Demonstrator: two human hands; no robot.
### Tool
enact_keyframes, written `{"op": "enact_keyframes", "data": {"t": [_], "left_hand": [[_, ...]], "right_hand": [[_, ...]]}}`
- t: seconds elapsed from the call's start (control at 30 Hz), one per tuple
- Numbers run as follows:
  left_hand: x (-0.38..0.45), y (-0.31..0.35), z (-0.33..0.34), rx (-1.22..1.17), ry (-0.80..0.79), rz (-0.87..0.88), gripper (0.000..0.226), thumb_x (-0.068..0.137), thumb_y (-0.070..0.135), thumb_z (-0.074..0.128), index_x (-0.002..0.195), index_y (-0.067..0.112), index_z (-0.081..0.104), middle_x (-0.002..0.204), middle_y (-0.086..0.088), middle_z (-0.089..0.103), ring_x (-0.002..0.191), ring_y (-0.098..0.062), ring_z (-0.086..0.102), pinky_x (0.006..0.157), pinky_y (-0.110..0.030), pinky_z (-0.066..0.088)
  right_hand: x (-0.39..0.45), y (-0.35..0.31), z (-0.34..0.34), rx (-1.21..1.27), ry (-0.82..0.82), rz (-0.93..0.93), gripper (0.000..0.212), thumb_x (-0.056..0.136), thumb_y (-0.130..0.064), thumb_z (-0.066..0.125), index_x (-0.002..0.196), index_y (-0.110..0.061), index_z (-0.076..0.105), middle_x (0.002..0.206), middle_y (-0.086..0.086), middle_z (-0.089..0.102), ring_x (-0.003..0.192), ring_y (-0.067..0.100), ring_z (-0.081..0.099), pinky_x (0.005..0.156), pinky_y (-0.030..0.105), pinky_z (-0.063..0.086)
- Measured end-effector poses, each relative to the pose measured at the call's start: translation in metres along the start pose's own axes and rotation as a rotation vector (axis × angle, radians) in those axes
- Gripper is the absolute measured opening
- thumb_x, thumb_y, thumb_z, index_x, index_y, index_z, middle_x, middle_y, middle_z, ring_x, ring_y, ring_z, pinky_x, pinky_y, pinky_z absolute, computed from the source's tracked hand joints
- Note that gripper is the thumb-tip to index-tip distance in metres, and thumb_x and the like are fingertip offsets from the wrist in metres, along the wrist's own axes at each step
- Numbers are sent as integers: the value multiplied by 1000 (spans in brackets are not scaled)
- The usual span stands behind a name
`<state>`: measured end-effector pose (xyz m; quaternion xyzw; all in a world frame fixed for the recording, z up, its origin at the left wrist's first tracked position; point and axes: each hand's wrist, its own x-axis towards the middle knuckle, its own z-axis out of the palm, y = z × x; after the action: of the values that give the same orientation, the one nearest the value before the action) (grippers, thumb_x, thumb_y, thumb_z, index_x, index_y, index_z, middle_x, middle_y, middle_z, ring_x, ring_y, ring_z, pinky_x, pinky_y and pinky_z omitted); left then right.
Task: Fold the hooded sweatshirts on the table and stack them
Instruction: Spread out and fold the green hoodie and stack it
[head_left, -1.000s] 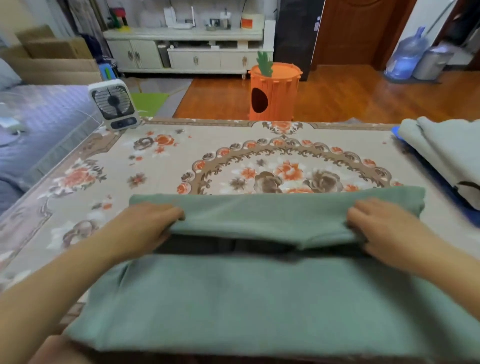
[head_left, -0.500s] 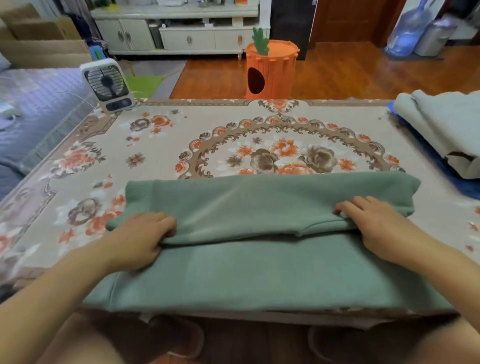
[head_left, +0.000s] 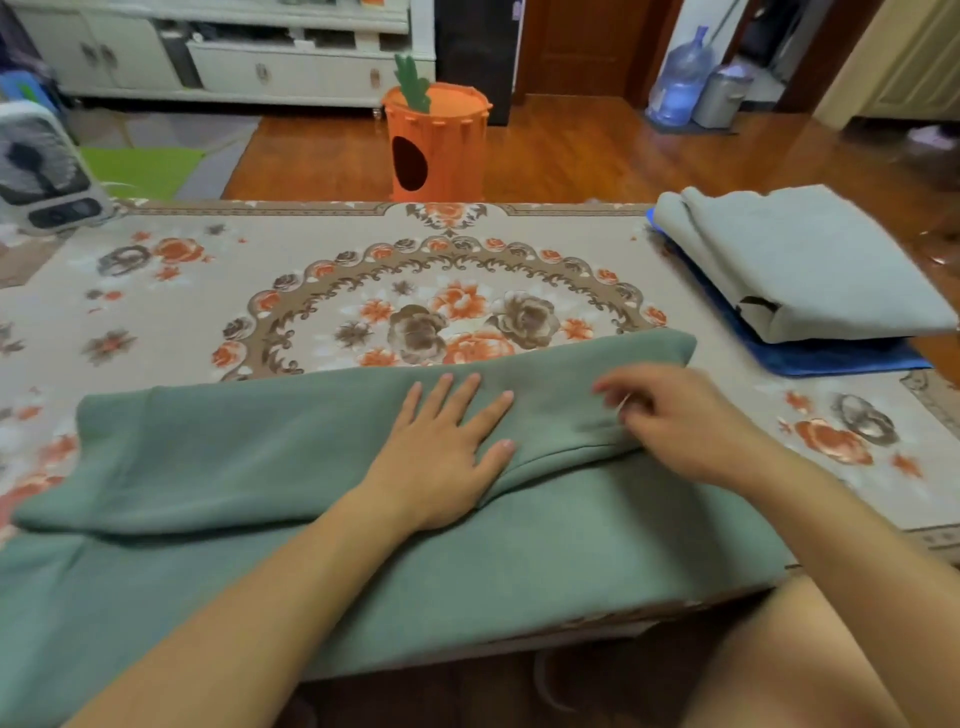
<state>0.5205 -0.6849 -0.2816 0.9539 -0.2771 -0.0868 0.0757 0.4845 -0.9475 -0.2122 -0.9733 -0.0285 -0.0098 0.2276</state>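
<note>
A green hooded sweatshirt (head_left: 249, 457) lies across the near edge of the table, its far part folded toward me over the near part. My left hand (head_left: 441, 447) rests flat on the folded layer near the middle, fingers spread and straight. My right hand (head_left: 675, 415) hovers just right of it over the fold's edge, fingers loosely curled and blurred; whether it pinches cloth is unclear. At the table's far right a folded pale grey sweatshirt (head_left: 795, 260) lies on a folded blue one (head_left: 831, 358).
The table (head_left: 260, 291) carries a floral cloth. A small white fan (head_left: 36, 166) stands at its far left corner. Beyond the far edge an orange carrot-shaped stool (head_left: 436, 145) sits on the wooden floor. My knees show below the near edge.
Both hands let go of the folded edge's ends. My left hand slid right to the middle and lies flat; my right hand moved slightly left. The view shifted left.
</note>
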Motion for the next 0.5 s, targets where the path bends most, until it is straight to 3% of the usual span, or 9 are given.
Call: {"op": "enact_keyframes", "data": {"t": [0.07, 0.1, 0.17, 0.23, 0.27, 0.33, 0.4, 0.5], "left_hand": [[-2, -8, 6, -19, 49, 17, 67, 93, 72, 2, 157, 52, -2, 170, 7, -5, 156, -18, -13, 125, -46, -12], [-2, -8, 6, -24, 57, 18, 68, 92, 73, 2, 157, 53, -2, 170, 7, -5, 156, -18, -13, 125, -46, -12], [-1, -6, 4, -18, 62, 10, 67, 92, 73, 2, 156, 53, -2, 170, 8, -5, 156, -17, -12, 125, -45, -11], [-1, -5, 5, -25, 75, 4, 67, 92, 73, 2, 156, 54, -2, 170, 9, -5, 156, -16, -12, 125, -45, -12], [-2, -5, 5, -30, 76, 2, 67, 91, 73, 2, 156, 54, -2, 170, 9, -5, 155, -16, -13, 125, -45, -12], [-2, -6, 5, -47, 84, 3, 67, 91, 73, 2, 155, 55, -2, 170, 9, -5, 155, -16, -13, 125, -45, -12], [-2, -6, 5, -63, 106, 8, 65, 91, 74, 4, 154, 58, -2, 169, 11, -7, 155, -16, -14, 124, -46, -12], [-5, -5, 6, -47, 141, 30, 62, 91, 74, 7, 152, 61, 1, 168, 15, -12, 154, -18, -19, 123, -52, -11]], "right_hand": [[6, 26, -17, 100, 383, 239, 30, 87, -10, 56, 113, -23, 66, 107, 0, 68, 94, 21, 63, 89, 34, 50], [8, 36, -24, 181, 447, 395, 27, 90, -23, 58, 116, -21, 62, 111, 5, 65, 94, 24, 64, 88, 38, 52], [15, 48, -24, 557, 272, 696, 43, 93, -49, 57, 124, -19, 53, 113, 11, 61, 85, 26, 67, 74, 43, 60], [19, 45, -14, 798, 30, 767, 55, 91, -58, 59, 130, -20, 51, 110, 11, 65, 80, 26, 70, 66, 40, 61], [20, 43, -8, 830, 5, 723, 57, 90, -53, 66, 135, -23, 49, 115, 9, 67, 87, 26, 72, 73, 42, 62], [23, 42, 2, 876, 102, 634, 62, 91, -24, 73, 145, -26, 42, 122, 7, 67, 100, 25, 70, 88, 45, 59], [18, 45, 7, 801, 188, 616, 82, 90, -6, 71, 156, -28, 27, 124, 8, 63, 103, 25, 67, 95, 44, 55], [8, 49, 16, 192, 89, 594, 95, 89, -15, 71, 160, -28, 9, 139, 15, 44, 120, 35, 54, 101, 42, 44]]}}
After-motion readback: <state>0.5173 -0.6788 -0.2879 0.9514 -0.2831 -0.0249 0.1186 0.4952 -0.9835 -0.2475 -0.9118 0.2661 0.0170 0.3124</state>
